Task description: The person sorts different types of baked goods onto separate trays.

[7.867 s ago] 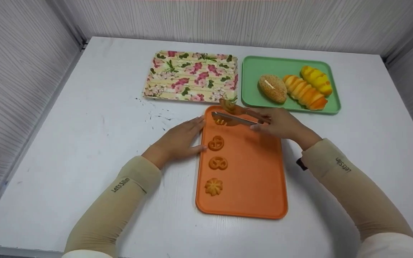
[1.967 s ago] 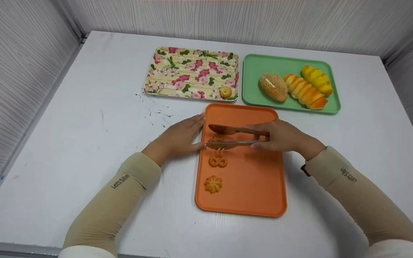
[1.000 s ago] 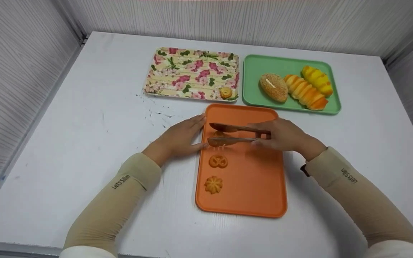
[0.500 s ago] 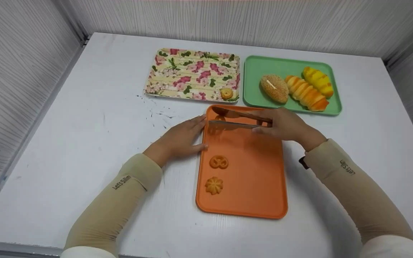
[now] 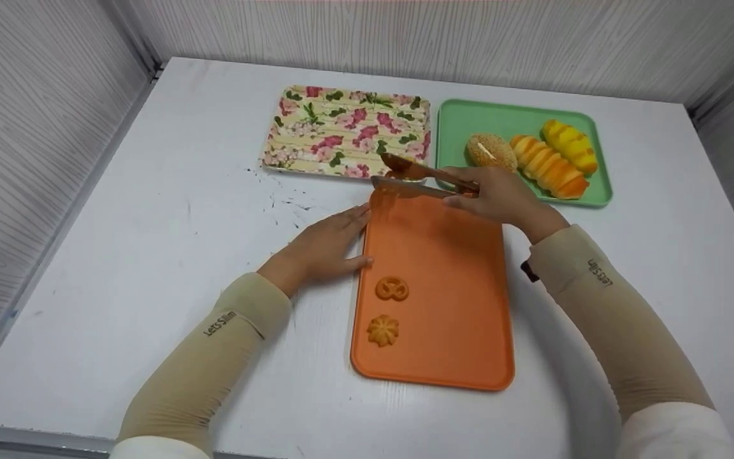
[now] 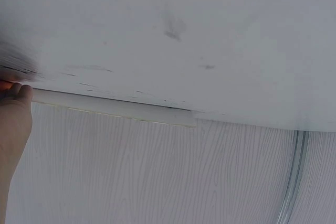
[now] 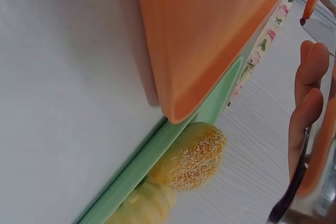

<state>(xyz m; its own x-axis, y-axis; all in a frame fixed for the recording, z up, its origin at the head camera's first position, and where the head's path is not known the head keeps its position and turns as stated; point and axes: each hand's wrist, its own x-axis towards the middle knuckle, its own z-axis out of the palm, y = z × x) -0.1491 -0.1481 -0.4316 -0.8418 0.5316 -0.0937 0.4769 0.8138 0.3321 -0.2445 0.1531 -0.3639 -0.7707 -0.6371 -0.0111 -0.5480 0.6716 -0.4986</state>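
Note:
My right hand (image 5: 501, 196) grips metal tongs (image 5: 429, 172) over the far end of the orange tray (image 5: 450, 312), their tips reaching the near edge of the floral tray (image 5: 348, 127). A pretzel-shaped cookie is between the tips, mostly hidden by them. In the right wrist view, curled fingers (image 7: 302, 108) hold the tongs. My left hand (image 5: 319, 250) lies along the orange tray's left rim, fingers extended and thumb on the edge. Another pretzel-shaped cookie (image 5: 392, 289) and a flower-shaped cookie (image 5: 383, 330) lie on the orange tray's left side.
Behind to the right, a green tray (image 5: 478, 118) bears a sesame bun (image 5: 489, 150), a striped bread roll (image 5: 552, 169) and a yellow roll (image 5: 571, 146). Another cookie at the floral tray's near right corner is largely covered by the tongs. Wood-patterned walls (image 5: 405, 38) enclose the table.
Earlier, the tongs set a round cookie on the floral tray. They then took a pretzel-shaped cookie from the orange tray and moved it away toward the floral tray. My left hand stayed put.

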